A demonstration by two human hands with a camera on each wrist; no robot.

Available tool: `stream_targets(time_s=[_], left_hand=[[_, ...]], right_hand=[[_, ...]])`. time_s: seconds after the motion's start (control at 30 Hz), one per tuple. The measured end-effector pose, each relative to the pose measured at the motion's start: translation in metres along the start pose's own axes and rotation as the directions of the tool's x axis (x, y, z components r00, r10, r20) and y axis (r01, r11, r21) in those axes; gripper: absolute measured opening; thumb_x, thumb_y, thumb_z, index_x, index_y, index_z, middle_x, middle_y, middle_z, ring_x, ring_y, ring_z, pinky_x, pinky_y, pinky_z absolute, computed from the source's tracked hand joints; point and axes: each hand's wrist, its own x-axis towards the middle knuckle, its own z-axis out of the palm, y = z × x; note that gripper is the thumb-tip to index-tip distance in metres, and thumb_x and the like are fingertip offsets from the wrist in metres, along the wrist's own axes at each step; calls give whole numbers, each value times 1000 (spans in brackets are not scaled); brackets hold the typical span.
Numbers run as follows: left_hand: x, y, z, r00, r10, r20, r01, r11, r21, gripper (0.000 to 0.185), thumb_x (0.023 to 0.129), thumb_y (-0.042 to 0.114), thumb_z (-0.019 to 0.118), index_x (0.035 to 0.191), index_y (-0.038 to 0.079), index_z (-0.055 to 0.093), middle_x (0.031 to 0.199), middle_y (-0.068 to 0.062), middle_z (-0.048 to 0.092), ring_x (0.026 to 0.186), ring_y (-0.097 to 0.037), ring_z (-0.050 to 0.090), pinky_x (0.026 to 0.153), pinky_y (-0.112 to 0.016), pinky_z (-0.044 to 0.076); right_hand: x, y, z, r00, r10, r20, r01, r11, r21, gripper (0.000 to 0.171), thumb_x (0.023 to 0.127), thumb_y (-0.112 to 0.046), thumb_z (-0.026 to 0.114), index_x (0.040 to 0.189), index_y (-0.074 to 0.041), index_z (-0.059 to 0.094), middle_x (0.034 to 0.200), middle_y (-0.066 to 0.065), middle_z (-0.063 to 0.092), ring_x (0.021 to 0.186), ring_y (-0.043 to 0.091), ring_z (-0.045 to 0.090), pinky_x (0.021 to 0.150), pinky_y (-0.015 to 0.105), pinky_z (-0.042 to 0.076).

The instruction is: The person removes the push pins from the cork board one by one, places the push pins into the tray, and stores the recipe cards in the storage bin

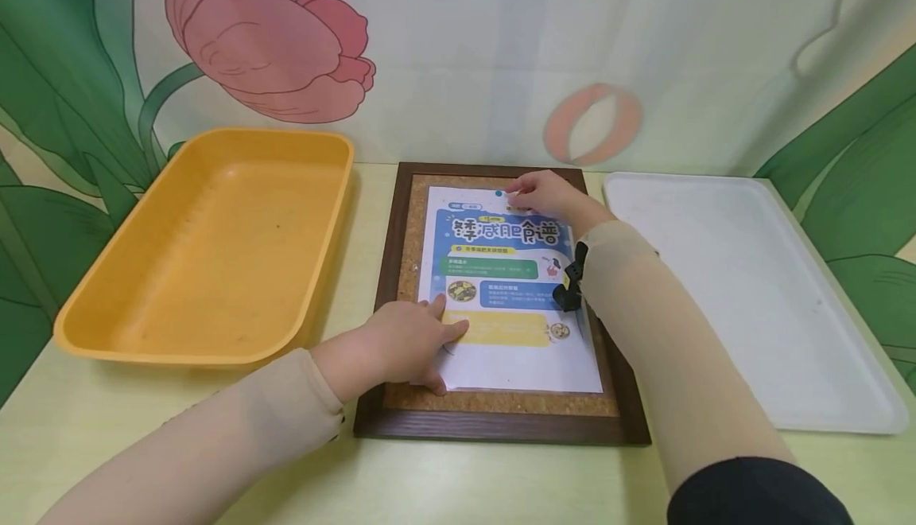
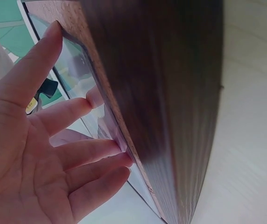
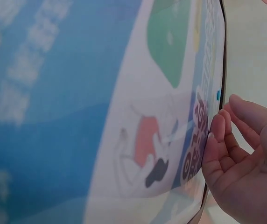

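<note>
Pale green tabletop carries a cork board between a yellow tub and a white tray. Left hand lies flat, fingers spread, on the flyer. Right hand covers the flyer's top edge; whether its fingertips pinch anything cannot be told.

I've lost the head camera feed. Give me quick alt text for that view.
A colourful printed paper sheet lies on a dark wooden-framed cork board, with the left hand pressing its lower left edge and the right hand touching its top edge. An orange plastic tray sits left of the board and a white flat tray right.
</note>
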Motion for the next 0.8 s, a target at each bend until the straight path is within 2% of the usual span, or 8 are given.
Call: stream_targets(time_s=[0.3, 0.53, 0.7, 0.8], left_hand=[[0, 1, -2, 1000, 11, -9, -10, 1000, 25, 82, 71, 58, 71, 141, 24, 44, 142, -22, 38, 119, -34, 50, 81, -44, 50], [-1, 1, -1, 1000, 10, -11, -9, 999, 34, 82, 71, 57, 72, 140, 23, 45, 141, -23, 39, 117, -36, 51, 80, -44, 50], [0, 1, -2, 1000, 23, -16, -23, 999, 28, 82, 71, 57, 72, 140, 22, 45, 140, -23, 39, 118, -36, 50, 81, -45, 49], [0, 2, -2, 1000, 26, -15, -26, 999, 28, 82, 71, 56, 72, 140, 21, 45, 140, -23, 39, 118, -36, 51, 82, -46, 49]], right_hand=[[2, -3, 3, 998, -8, 61, 16, 993, -120, 51, 93, -27, 57, 142, -20, 43, 120, 10, 55, 99, 27, 54, 92, 40, 40], [3, -5, 5, 995, -51, 85, 65, 983, -173, 49, 95, -26, 54, 143, -21, 41, 125, 11, 55, 103, 25, 52, 98, 41, 35], [4, -3, 4, 995, -48, 88, 63, 981, -181, 47, 95, -27, 53, 141, -22, 43, 123, 10, 56, 101, 25, 53, 97, 41, 37], [4, -3, 4, 996, -31, 87, 43, 988, -146, 45, 95, -26, 53, 140, -22, 46, 120, 10, 57, 98, 25, 55, 93, 39, 41]])
